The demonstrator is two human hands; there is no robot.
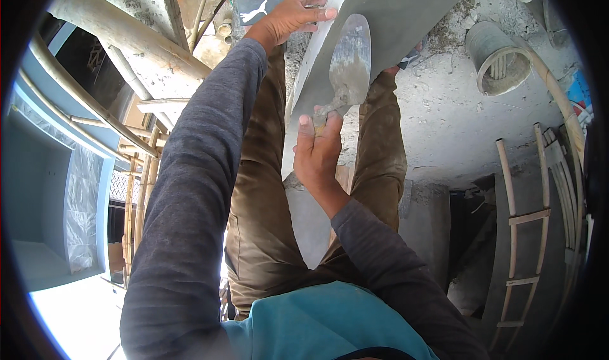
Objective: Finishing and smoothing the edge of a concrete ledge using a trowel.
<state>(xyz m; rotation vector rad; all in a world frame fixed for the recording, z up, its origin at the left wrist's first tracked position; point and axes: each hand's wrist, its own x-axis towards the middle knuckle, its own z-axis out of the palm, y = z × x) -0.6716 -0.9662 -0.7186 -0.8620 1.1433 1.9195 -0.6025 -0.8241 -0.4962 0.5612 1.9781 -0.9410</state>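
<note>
A long grey plastered surface [406, 5] with a rough pale edge runs between my legs. My left hand [288, 19] is at that edge near the top, fingers apart, with the thumb touching it. My right hand [318, 141] is closed on the handle of a trowel [349, 49], whose cement-smeared blade lies over the grey surface, pointing away from me. My sandalled left foot [260, 5] shows beside my left hand; my right foot is mostly hidden at the other side of the surface.
Bamboo poles and scaffolding [95, 93] stand at the left above a drop. At the right are a dusty bucket [491, 58], a long pole [552, 90] and a bamboo ladder [526, 217] lower down. Rough, debris-scattered concrete [438, 125] lies around my feet.
</note>
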